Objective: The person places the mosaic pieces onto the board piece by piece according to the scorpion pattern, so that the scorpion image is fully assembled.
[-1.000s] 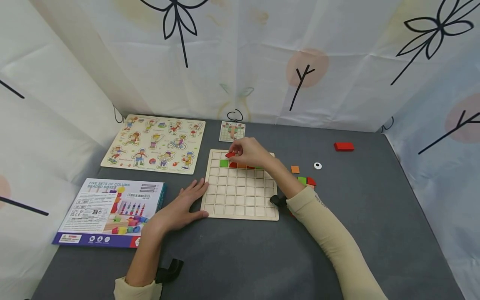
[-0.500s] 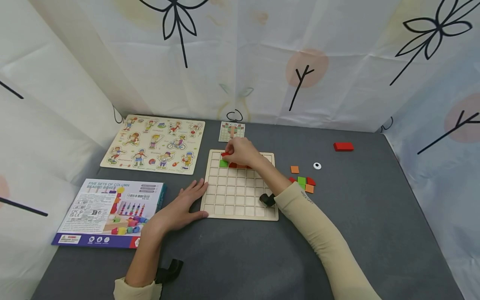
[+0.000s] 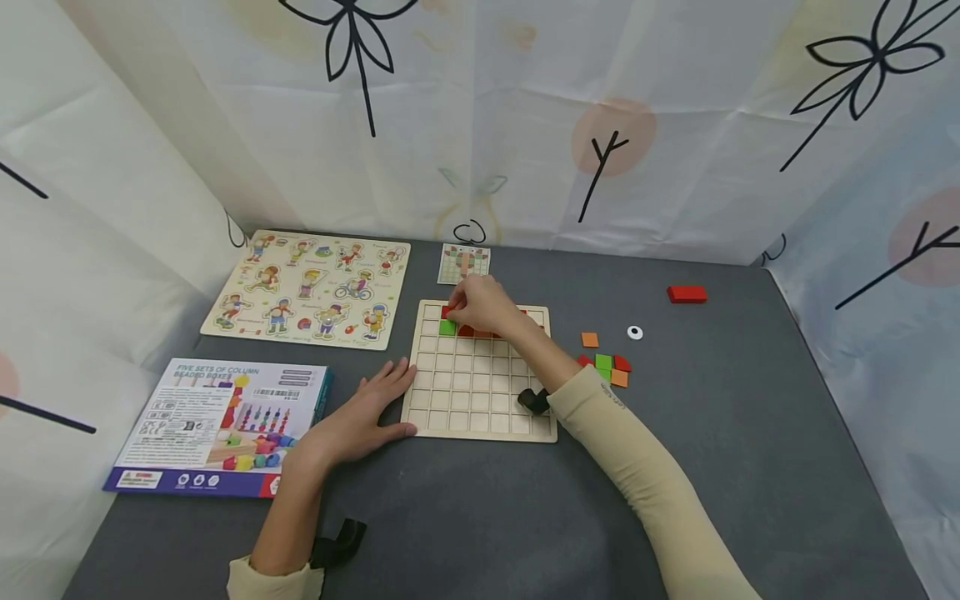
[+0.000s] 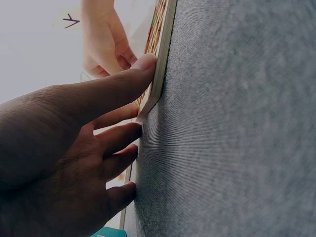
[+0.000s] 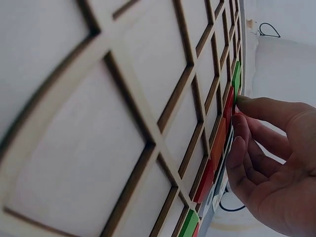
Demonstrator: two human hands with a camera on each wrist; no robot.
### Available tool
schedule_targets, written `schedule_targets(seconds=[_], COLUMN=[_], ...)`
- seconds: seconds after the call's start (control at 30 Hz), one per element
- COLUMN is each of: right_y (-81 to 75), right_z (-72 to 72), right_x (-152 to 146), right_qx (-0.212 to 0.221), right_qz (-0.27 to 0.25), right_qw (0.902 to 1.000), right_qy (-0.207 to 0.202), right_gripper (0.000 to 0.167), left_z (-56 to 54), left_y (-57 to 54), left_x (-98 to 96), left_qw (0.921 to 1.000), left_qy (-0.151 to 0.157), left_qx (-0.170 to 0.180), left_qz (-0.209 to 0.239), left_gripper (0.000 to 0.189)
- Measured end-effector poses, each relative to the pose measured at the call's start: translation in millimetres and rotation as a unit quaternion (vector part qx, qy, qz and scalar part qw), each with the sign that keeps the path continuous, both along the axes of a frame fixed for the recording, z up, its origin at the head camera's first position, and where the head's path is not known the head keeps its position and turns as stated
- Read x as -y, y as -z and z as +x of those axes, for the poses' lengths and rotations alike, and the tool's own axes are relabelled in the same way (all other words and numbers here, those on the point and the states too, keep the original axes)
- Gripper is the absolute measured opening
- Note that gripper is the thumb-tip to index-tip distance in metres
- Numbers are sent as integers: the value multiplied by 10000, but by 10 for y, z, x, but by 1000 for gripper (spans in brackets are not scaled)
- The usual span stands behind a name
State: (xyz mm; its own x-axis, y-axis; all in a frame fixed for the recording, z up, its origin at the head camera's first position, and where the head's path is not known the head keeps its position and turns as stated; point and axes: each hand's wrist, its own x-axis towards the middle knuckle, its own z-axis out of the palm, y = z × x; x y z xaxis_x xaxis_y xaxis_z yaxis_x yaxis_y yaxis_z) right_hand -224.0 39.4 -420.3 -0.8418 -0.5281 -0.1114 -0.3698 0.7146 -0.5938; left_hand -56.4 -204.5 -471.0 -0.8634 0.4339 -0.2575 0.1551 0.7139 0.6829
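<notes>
A wooden grid board point(image 3: 480, 387) lies on the grey table. My right hand point(image 3: 486, 304) is over its far rows, thumb and fingertips pinching a small red tile point(image 3: 445, 312) at the far row, just behind a green tile point(image 3: 447, 327). In the right wrist view a row of set tiles runs along the grid: a green tile point(image 5: 236, 75), red ones, an orange tile point(image 5: 217, 142), another red tile point(image 5: 204, 182) and a green tile point(image 5: 188, 225). My left hand point(image 3: 367, 423) rests with extended fingers at the board's left edge, its thumb touching the rim in the left wrist view.
A pattern card point(image 3: 452, 271) lies behind the board. To the left are a picture puzzle board point(image 3: 311, 312) and a printed box point(image 3: 187, 425). At right lie loose tiles, including an orange tile point(image 3: 590, 339), a white ring point(image 3: 635, 327) and a red block point(image 3: 687, 293).
My right hand has moved slightly left with the red tile, which has come down to the far row behind the green tile. My left hand has stayed put.
</notes>
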Motion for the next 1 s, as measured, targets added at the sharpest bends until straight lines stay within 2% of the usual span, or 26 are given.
schedule_targets(seconds=[0.2,0.43,0.73,1.0], right_y=[-11,-12,-93,-167], right_z=[13,57,147,280], right_x=[-22,-179,-586,-1028], right_qx=[71,195,189,129], right_qz=[-33,-393,-802,-654], right_qw=[10000,9990,9965,9978], right_qy=[-28,-92,-136,-63], right_gripper=[17,17,20,22], left_z=[12,27,17,14], left_y=[-23,-39,-5,1], left_x=[-11,-16,-7,-1], left_qw=[10000,10000,10000,10000], left_qy=[-16,-15,-21,-37], left_qx=[10,-2,-12,-56], left_qz=[-21,-44,-94,-55], left_gripper=[97,96,97,96])
